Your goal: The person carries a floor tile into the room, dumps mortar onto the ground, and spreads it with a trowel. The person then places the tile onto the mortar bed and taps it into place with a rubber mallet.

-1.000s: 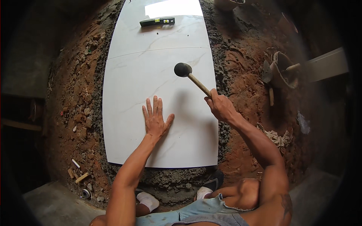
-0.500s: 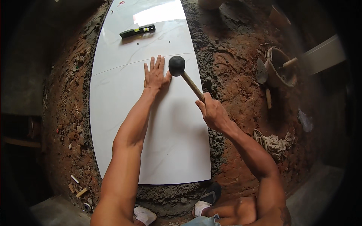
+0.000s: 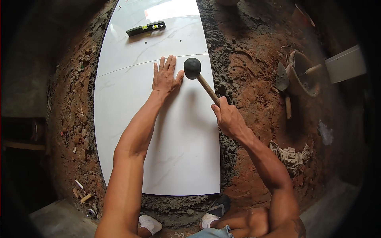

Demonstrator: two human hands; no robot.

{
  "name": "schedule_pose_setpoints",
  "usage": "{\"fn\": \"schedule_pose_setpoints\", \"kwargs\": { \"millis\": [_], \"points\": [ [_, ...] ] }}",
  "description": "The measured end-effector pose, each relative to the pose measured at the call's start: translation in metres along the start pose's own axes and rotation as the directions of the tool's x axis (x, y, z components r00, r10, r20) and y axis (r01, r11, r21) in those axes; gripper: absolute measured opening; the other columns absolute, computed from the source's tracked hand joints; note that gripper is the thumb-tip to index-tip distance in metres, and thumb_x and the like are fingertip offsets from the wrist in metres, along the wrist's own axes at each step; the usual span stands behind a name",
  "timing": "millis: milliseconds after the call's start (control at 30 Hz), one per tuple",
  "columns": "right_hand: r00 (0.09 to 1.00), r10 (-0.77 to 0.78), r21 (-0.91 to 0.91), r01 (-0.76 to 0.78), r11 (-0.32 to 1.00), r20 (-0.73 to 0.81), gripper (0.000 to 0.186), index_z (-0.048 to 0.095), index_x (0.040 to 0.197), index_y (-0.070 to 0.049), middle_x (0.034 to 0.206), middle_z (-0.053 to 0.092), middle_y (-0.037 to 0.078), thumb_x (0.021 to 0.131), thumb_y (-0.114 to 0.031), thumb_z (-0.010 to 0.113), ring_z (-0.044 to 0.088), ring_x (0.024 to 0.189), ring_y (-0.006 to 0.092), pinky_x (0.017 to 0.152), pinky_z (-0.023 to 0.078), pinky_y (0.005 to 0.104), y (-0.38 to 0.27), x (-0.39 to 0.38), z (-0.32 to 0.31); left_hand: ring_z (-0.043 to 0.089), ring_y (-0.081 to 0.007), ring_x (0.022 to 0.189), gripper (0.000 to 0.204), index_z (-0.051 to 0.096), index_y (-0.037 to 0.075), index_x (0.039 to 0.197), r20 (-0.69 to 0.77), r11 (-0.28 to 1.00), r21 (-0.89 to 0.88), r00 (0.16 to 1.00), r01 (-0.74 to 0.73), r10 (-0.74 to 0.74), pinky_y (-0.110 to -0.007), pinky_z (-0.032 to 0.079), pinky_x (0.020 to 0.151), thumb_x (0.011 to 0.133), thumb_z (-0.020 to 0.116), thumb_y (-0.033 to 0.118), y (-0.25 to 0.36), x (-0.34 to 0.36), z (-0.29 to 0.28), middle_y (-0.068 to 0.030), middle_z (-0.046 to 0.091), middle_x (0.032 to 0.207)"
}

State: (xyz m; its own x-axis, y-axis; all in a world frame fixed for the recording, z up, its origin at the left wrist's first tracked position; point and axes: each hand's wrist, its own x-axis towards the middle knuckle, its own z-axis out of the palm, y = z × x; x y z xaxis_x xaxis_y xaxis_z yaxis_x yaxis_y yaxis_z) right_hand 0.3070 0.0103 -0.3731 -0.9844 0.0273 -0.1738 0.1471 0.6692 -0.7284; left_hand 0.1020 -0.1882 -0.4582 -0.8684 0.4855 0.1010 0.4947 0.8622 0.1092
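A large white marbled tile (image 3: pixel 186 146) lies on grey mortar in front of me, its far edge meeting another white tile (image 3: pixel 119 51) along a thin seam. My left hand (image 3: pixel 164 80) rests flat on the near tile just short of that seam, fingers stretched out. In my right hand (image 3: pixel 229 118) is the wooden handle of a rubber mallet (image 3: pixel 192 68), gripped near its end. The black mallet head is right of my left hand, above the tile, with a soft shadow below. A black spirit level (image 3: pixel 145 28) lies across the far tile.
Wet mortar (image 3: pixel 218 47) borders the tiles, with reddish soil beyond. At right stand a bucket (image 3: pixel 297 73), a trowel (image 3: pixel 282 77) leaning by it, and a crumpled cloth (image 3: pixel 293 158). Small sticks (image 3: pixel 85 198) and a roll (image 3: pixel 91 213) lie at lower left. My feet are at the near edge.
The mallet and my right hand have shifted slightly to the right. My left hand stays flat on the tile; the view has turned a little.
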Motion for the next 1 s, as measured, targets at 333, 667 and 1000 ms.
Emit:
{"fn": "schedule_pose_setpoints", "kwargs": {
  "millis": [333,667,1000],
  "points": [
    [0.998,-0.052,-0.13,0.057,0.99,0.048,0.024,0.038,0.095,0.0,0.068,0.058,0.03,0.1,-0.021,0.047,0.058,0.065,0.0516,0.058,0.043,0.0577,0.005,-0.003,0.018,0.007,-0.0313,0.15,0.082,0.021,0.011,0.154,0.215,0.983,-0.162,0.976,0.081,-0.045,-0.051,0.004,0.12,0.091,0.045,0.057,-0.009,-0.005,-0.017,-0.0089,0.015,0.162],
    [0.942,-0.31,-0.054,0.319,0.946,0.125,0.022,0.039,0.094,-0.001,0.056,0.053,0.022,0.101,-0.02,0.05,0.051,0.049,0.0458,0.047,0.036,0.0527,-0.066,-0.001,0.054,-0.003,-0.0447,0.147,0.11,0.036,0.031,0.15,0.385,0.819,-0.178,0.804,0.546,-0.452,-0.089,-0.001,0.09,0.055,0.081,0.066,0.05,-0.375,-0.118,-0.0041,0.012,0.163],
    [0.891,-0.361,-0.165,0.414,0.895,0.273,0.03,0.038,0.092,0.001,0.064,0.056,0.028,0.101,-0.026,0.047,0.055,0.062,0.0493,0.059,0.041,0.0578,-0.114,0.063,0.137,-0.001,-0.0433,0.148,0.115,0.037,0.04,0.147,0.392,0.779,-0.3,0.815,0.551,-0.426,-0.09,-0.004,0.091,0.044,0.087,0.053,0.051,-0.407,-0.113,0.0002,0.014,0.163]
  ]
}}
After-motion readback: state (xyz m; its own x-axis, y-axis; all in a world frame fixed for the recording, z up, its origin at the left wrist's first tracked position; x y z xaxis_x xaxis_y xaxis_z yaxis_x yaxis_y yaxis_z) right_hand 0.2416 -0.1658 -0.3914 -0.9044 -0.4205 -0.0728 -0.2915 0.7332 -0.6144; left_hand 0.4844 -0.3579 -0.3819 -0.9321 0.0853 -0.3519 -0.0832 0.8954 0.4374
